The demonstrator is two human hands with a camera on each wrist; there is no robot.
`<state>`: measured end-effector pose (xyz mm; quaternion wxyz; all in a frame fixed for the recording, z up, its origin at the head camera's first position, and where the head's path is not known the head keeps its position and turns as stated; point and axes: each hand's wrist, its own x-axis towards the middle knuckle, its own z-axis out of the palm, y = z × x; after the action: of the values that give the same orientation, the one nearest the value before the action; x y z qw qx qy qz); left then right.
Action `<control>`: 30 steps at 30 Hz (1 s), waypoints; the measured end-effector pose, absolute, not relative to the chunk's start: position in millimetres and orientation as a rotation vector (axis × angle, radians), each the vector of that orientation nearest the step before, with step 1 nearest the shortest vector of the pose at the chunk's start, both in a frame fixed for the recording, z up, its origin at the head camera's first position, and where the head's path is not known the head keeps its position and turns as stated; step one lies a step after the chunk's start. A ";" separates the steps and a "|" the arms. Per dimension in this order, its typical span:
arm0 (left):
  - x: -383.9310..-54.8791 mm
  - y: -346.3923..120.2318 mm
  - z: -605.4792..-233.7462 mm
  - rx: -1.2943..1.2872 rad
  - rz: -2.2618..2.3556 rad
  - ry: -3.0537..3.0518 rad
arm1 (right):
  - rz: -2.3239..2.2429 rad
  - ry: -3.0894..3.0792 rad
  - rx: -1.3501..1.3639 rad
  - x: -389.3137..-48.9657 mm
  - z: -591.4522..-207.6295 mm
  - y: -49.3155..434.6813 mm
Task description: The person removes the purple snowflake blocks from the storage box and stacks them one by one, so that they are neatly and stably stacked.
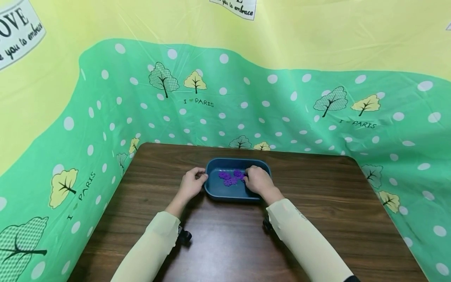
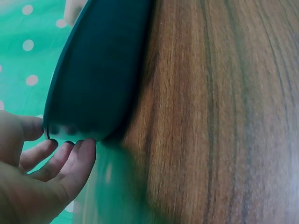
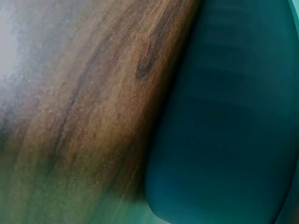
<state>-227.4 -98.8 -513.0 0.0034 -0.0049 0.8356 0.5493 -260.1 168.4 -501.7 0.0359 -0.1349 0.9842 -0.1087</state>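
Note:
A dark blue rectangular tray (image 1: 234, 195) with rounded corners stands on the table. Several small purple flower-shaped pieces (image 1: 229, 178) lie together on its floor. At the tray's left end, my left hand (image 1: 190, 183) pinches the wall, thumb by the rim and fingertips against the outside, as the left wrist view shows of the tray wall (image 2: 100, 74). My right hand (image 1: 260, 181) reaches over the right part of the tray, fingers bent down beside the purple pieces. Whether it pinches one is hidden. The right wrist view shows the tray's outer side (image 3: 224, 121), without the hand.
The dark wood-grain table (image 1: 225, 243) extends around the tray. Behind it and along both sides hangs a green and yellow cloth (image 1: 246, 90) with dots and trees. Small black cameras (image 1: 184, 236) are strapped at the wrists, beside pale sleeves (image 1: 151, 243).

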 end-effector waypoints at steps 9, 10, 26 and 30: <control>-228.9 -97.3 -516.0 -0.139 1.943 2.337 | -0.270 3.027 -0.399 -262.9 -503.5 166.1; -229.1 -97.4 -516.3 -0.141 1.947 2.330 | -0.270 3.027 -0.389 -263.5 -503.9 165.9; -232.0 -96.6 -509.9 -0.230 1.959 2.259 | -0.294 3.000 -0.391 -275.1 -503.3 165.6; -231.9 -96.7 -510.1 -0.240 1.977 2.226 | -0.284 2.967 -0.409 -277.6 -501.2 166.9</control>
<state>-231.9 -96.7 -510.1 0.0774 -0.0802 0.7430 0.6599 -277.6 166.9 -501.2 0.0667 -0.1356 0.9840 -0.0941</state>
